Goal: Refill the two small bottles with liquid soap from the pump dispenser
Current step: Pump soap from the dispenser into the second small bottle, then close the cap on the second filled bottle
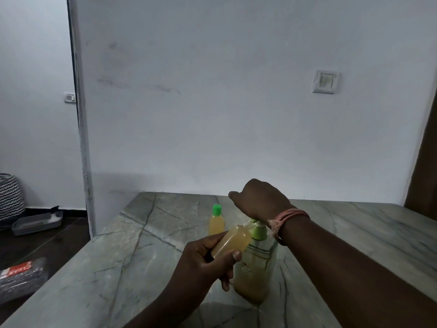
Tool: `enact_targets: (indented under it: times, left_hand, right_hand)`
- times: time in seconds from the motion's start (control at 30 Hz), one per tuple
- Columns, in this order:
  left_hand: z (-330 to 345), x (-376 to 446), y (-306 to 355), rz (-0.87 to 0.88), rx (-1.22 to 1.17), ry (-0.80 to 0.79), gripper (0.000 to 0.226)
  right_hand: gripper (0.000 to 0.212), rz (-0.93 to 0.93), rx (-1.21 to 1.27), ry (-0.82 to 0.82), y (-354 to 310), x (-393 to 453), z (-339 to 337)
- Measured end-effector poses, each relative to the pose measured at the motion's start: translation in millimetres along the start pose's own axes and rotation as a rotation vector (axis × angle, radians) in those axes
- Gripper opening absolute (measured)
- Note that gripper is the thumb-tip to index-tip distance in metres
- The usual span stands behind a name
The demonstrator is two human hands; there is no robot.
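Observation:
My left hand (205, 256) grips a small uncapped bottle (233, 241) of yellow soap, tilted with its mouth up against the nozzle of the pump dispenser (256, 263). The dispenser is a clear bottle with a green collar, partly filled with yellow liquid, standing on the marble table (118, 268). My right hand (259, 200) rests on the pump head from above, wrist bent; its fingers bend away from the camera and the pump head is mostly hidden under it. A second small bottle (216, 221) with a green cap stands upright just behind, to the left.
A white wall with a switch plate (325, 81) runs close behind the table. Left of the table the floor drops away, with a grey tray (36, 223), a zigzag-patterned basket (10, 196) and a wrapped dark package (21, 278).

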State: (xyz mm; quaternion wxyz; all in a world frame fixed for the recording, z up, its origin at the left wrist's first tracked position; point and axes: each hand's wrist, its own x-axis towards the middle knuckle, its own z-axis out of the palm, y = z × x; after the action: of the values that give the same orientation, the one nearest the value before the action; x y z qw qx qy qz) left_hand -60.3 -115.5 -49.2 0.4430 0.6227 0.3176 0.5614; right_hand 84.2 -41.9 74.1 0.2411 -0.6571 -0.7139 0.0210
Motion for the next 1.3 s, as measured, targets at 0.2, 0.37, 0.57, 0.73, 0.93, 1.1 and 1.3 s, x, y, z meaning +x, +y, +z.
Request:
enact_targets:
  times: [0.2,0.37,0.57,0.73,0.93,1.1,1.3]
  left_hand:
    - [1.2,2.8,-2.4,-0.012,-0.064,-0.037,0.041]
    - [-4.0,3.6,-1.5,-0.083,-0.254,-0.085,0.048]
    - [-14.0,7.3,-6.6,-0.176,-0.488,-0.16,0.075]
    - [-21.8,12.7,-10.9,-0.17,-0.563,-0.09,0.054]
    - [-42.2,23.0,-19.4,-0.07,-0.458,0.159,0.054]
    - [-58.4,27.2,-23.8,0.002,-0.35,0.363,0.04]
    - [-68.4,32.8,-31.5,0.006,-0.192,0.515,0.038]
  right_hand:
    - [0.041,0.064,0.124,-0.032,5.0,5.8,7.8]
    - [0.044,0.148,0.365,0.077,11.9,7.3,6.9]
    - [0.057,0.139,0.558,0.296,5.2,3.2,-10.5]
    - [0.058,-0.12,0.457,0.532,-20.3,-29.1,-30.9]
    - [0.031,-0.371,0.49,0.516,-43.2,-73.6,14.2]
    - [0.007,-0.388,0.382,0.338,-44.3,-76.6,62.3]
    - [0.033,-0.233,0.111,-0.036,-42.6,-71.1,120.7]
